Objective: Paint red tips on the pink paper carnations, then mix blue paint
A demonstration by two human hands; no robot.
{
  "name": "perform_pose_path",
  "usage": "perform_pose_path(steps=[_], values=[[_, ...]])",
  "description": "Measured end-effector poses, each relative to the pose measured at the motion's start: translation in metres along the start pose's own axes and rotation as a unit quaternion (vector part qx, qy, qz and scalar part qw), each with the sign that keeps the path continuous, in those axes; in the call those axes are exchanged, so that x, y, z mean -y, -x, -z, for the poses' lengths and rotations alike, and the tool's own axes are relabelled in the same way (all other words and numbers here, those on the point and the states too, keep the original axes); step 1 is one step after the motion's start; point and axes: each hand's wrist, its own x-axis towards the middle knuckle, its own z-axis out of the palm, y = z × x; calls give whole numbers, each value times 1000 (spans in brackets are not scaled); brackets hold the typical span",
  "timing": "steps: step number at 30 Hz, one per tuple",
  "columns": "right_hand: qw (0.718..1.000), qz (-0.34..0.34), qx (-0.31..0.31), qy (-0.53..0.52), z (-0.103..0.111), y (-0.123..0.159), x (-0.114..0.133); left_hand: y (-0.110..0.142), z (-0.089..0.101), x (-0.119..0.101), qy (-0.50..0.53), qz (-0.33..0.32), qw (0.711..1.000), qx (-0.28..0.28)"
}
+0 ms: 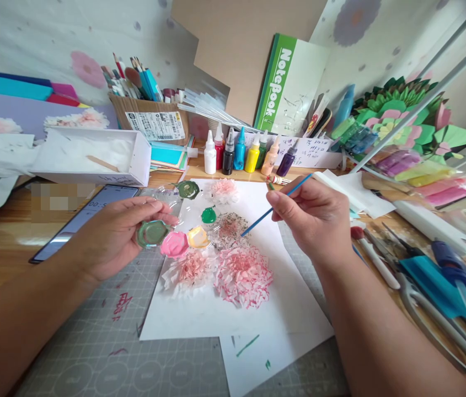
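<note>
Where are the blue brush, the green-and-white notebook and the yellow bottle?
Blue brush [257, 222], head view: shaft below the fingers.
Green-and-white notebook [298, 82], head view: cover.
Yellow bottle [251, 159], head view: body.

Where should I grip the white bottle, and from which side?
Probably best around the body of the white bottle, below its narrow nozzle, coming from the front: it stands upright at the row's left end, with the red bottle crowding its right side.
</note>
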Motion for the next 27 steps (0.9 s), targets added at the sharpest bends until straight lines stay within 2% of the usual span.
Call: perform_pose_path(steps=[4,9,14,19,24,27], values=[[1000,-2,-19,-2,1,0,-1,0,0,1,-2,-1,1000,2],[1000,3,11,9,0,0,0,0,0,1,1,1,1000,0],[1000,5,-4,14,0,0,1,0,1,1,1,-3,1000,3],[1000,16,19,17,1,1,1,-1,1,1,2,2,1000,-1],[1000,8,-10,14,4,1,-1,-1,1,1,2,-3,1000,-1],[1000,16,5,14,3,0,-1,-1,1,1,-4,-4,1000,-2]])
